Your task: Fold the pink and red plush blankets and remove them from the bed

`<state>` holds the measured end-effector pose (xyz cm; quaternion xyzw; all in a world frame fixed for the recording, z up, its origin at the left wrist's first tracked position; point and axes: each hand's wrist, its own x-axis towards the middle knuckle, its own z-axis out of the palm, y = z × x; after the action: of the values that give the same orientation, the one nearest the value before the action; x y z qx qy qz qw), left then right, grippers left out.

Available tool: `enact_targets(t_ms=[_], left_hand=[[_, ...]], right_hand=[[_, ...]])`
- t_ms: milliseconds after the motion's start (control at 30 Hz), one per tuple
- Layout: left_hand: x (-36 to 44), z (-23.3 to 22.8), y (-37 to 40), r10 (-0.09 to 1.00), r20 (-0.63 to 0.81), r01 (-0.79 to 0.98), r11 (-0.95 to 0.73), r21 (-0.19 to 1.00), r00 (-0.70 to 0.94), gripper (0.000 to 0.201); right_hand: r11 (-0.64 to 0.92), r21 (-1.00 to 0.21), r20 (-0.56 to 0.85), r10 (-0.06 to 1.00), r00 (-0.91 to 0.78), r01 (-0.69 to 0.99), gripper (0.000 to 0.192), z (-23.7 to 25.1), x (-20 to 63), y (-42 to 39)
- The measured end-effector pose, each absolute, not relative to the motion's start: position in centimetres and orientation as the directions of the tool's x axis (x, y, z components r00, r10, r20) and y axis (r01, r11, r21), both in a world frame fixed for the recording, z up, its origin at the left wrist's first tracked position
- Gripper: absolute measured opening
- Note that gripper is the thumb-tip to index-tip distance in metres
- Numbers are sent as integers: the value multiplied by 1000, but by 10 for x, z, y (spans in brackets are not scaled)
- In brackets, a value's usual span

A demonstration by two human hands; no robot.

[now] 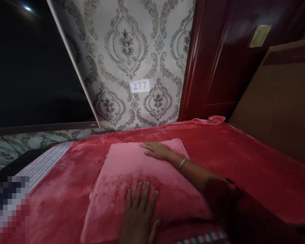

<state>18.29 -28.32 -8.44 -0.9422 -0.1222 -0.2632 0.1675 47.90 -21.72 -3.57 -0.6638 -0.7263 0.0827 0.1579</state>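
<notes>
"Where does the folded pink fabric (132, 164) lie?"

"Flat on the red plush cover (234, 162), in a rough rectangle, with a layered edge at its far right corner. The far part looks pale pink, and a deeper red shows nearer the left hand (140, 213)."

"How is that hand set?"

"Palm down on the near part of the fabric, its fingers spread wide and pointing away from the person, the thumb out to the right. Nothing shows in its grasp. The lower edge of the view cuts it off."

"And the right hand (156, 150)?"

"Laid out flat near the far edge of the fabric, fingers stretched toward the left, holding nothing that can be seen. A silver bracelet (182, 164) circles the wrist, and a dark red sleeve (226, 200) covers the arm higher up."

"What else is around?"

"Striped cloth (49, 161) shows along the left side of the cover, and a crumpled pink edge (210, 120) at the back. Beyond stands patterned wallpaper (127, 44) with a paper label (139, 86) reading 277. A dark screen (33, 67) takes up the upper left. To the right are a dark red wooden panel (218, 61) bearing a pale plate (260, 36), and a large brown board (277, 101)."
</notes>
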Motion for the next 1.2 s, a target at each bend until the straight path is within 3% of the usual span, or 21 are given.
enact_targets(t_ms=[133,267,467,600,767,933,1200], left_hand=[[177,-78,-284,134,537,312,-915,-255,833,73],[179,-79,-285,148,545,300,-933,-201,825,73],[217,-70,-304,23,460,107,-982,-157,888,76],[238,-76,-313,35,416,103,-984,-142,909,86],[237,-82,-311,-10,433,97,-969,-226,901,88],[237,-83,-309,-40,445,85,-963,-257,895,85],[233,-73,-317,22,346,87,-981,-172,938,86]], right_hand=[[15,-276,72,997,5,961,61,-13,467,-231],[30,-275,91,996,-5,961,63,4,452,-264],[128,-293,66,991,-113,948,62,-8,452,-323],[30,-268,97,995,-4,963,60,-20,479,-332],[-105,-256,102,986,135,961,61,-24,513,-315],[-259,-366,62,951,302,894,64,-37,538,-300],[-271,-475,117,923,365,837,69,-70,563,-291]])
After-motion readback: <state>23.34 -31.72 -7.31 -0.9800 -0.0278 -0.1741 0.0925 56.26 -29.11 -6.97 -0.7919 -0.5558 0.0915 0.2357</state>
